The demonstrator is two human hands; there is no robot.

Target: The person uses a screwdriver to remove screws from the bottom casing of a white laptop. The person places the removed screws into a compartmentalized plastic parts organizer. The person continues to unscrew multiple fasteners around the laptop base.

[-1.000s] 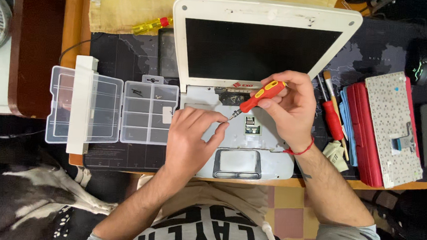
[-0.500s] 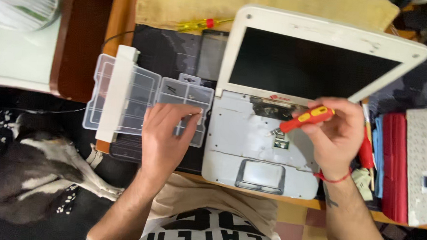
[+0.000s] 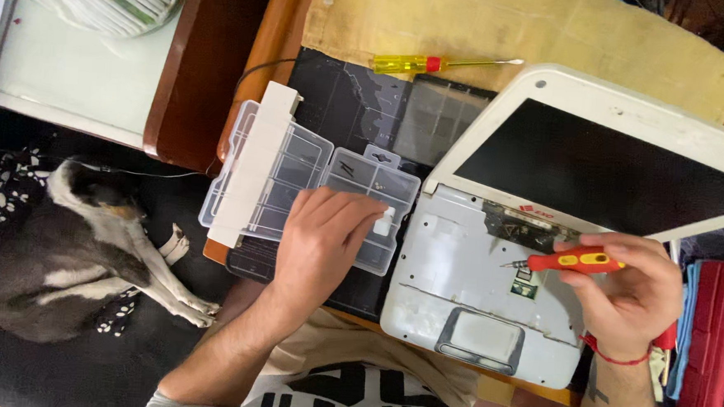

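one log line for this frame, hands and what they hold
left hand: over clear plastic compartment box | right hand: holds red-yellow screwdriver | white laptop: open, keyboard removed

The left hand (image 3: 323, 234) lies over the clear parts box (image 3: 297, 184), covering its right compartments; the left compartments stay open from above. Between the box and the white laptop (image 3: 489, 293) only a narrow strip of dark mat (image 3: 342, 103) is free. The raised laptop lid (image 3: 603, 167) blocks the far right side of the counter (image 3: 264, 25). The right hand (image 3: 630, 296) with the red screwdriver (image 3: 574, 260) hangs over the laptop's base, whose near left part lies bare. Toward the far edge, a yellow screwdriver (image 3: 435, 64) lies across the mat's rim, with bare cloth (image 3: 503, 29) beyond. Red cases (image 3: 710, 346) crowd the right edge.
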